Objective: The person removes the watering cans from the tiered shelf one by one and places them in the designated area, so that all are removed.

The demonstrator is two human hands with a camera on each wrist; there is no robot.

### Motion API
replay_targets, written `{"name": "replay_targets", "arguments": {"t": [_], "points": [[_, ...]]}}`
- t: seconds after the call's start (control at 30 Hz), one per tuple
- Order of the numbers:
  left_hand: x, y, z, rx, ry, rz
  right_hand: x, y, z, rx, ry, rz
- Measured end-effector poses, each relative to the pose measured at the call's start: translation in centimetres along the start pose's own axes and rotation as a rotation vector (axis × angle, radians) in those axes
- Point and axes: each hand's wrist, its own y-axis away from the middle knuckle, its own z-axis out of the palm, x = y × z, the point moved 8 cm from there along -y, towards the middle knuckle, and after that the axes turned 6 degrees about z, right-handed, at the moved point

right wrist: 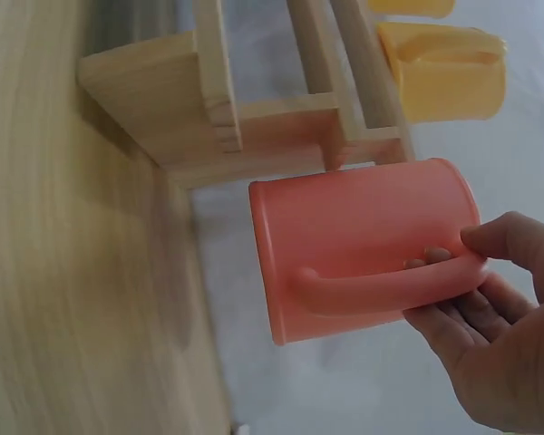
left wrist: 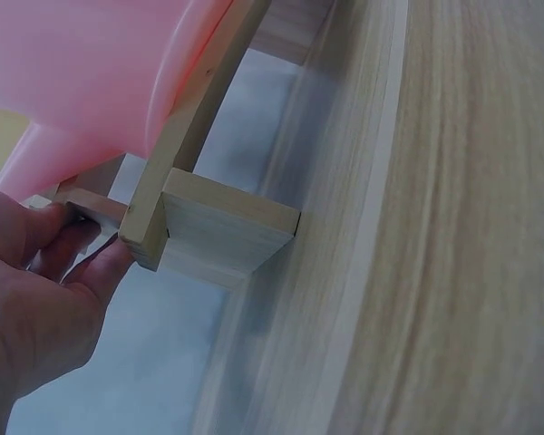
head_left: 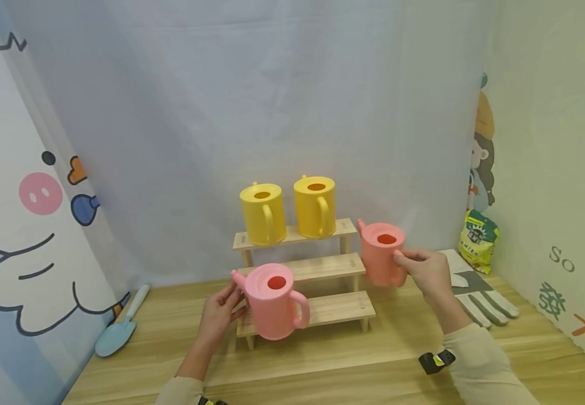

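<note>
Head view: 4 cans are recorded at a wooden rack [head_left: 323, 306] of 3 tiers, set on the table [head_left: 348, 377]. The coral can [head_left: 377, 263] is held upright by the right hand [head_left: 430, 274] at the rack's right end, and seems raised off the table. Its handle is gripped near the top, the fingers clamped on it, as confirmed in the right wrist view. The hold is judged sound, since the handle is turned to the hand and the can is kept upright by it.

The pink can [head_left: 271, 315] is found at the rack's left end and appears to be borne by the lowest tier; the contact beneath is not fully shown. Its spout is pointed toward the left hand [head_left: 216, 315]. There the fingers are bent and drawn together beside the spout and the rack's end; whether they are clamped on either cannot be told. Steadying is a plausible reason.

On the top tier, the left yellow can [head_left: 254, 222] and right yellow can [head_left: 306, 212] are stood side by side, apart, handles turned frontward, presumably for easy grasp.

The trowel [head_left: 117, 336] is laid at the left, the glove [head_left: 476, 281] at the right with the packet [head_left: 478, 242] behind it, presumably to be kept out of the hands' way.
</note>
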Motion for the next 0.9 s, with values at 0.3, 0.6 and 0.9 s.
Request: {"name": "replay_targets", "arguments": {"t": [0.3,0.6,0.9], "points": [[-0.3,-0.2,-0.2,0.009,0.003,-0.008,2.1,-0.4,2.4,-0.034,-0.011,0.029],[-0.3,-0.1,-0.3,0.012,0.033,-0.025,3.3,-0.7,4.1,-0.068,-0.012,0.038],[-0.2,-0.1,-0.3,0.012,0.042,-0.034,3.8,-0.7,4.8,-0.104,-0.075,0.044]]}}
